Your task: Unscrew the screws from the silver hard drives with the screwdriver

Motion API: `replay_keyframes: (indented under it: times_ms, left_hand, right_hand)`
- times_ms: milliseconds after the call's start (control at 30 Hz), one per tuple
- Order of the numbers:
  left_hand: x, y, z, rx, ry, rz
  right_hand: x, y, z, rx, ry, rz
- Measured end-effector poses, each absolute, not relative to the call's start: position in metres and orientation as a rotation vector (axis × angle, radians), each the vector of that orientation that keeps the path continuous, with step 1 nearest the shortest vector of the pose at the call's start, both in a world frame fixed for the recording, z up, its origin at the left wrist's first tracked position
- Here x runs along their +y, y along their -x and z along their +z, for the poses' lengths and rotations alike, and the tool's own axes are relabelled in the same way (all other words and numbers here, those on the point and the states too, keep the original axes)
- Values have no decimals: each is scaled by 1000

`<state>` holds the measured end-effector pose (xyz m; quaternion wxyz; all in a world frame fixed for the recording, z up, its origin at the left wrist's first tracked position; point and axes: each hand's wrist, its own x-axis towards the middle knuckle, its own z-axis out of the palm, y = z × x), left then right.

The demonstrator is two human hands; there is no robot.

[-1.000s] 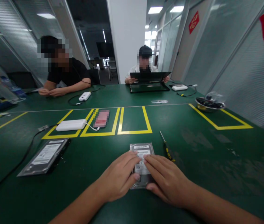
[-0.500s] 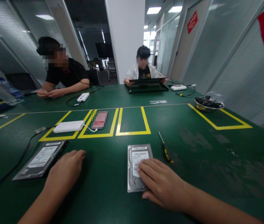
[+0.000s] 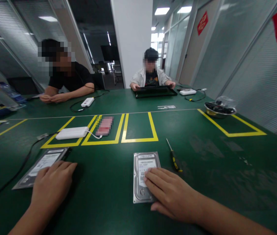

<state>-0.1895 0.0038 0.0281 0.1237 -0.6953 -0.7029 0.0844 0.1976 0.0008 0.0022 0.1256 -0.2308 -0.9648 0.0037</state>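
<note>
On the green table (image 3: 99, 189) lie two hard drives with white labels. My right hand (image 3: 170, 192) rests on the right side of the nearer-centre drive (image 3: 142, 179), its fingers stretched over the label and the thumb apart at the lower edge. My left hand (image 3: 53, 182) is over the right part of the left drive (image 3: 42, 163), which lies in a clear bag; its fingers are spread, and whether they touch the drive cannot be told. A black and yellow screwdriver (image 3: 175, 160) lies to the right of the centre drive.
White power bank (image 3: 71, 133) and pink-screened phone (image 3: 105, 125) joined by a cable, beyond the drives among yellow tape frames (image 3: 139, 140). Black cable (image 3: 23, 166) at left. Bowl of dark parts (image 3: 218, 114) at right. Two people sit opposite; one holds a black frame (image 3: 156, 91).
My left hand has moved left, from beside the left drive to over its right part. My right hand stays on the centre drive. The person opposite has lowered the dark panel.
</note>
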Motion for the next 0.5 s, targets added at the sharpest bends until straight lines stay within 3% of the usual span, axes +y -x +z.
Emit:
replay_keyframes:
  times_ms: [500]
  left_hand:
    - [11,203,34,-2135,1937,352]
  right_hand:
    - [1,-200,5,-2788,664,67]
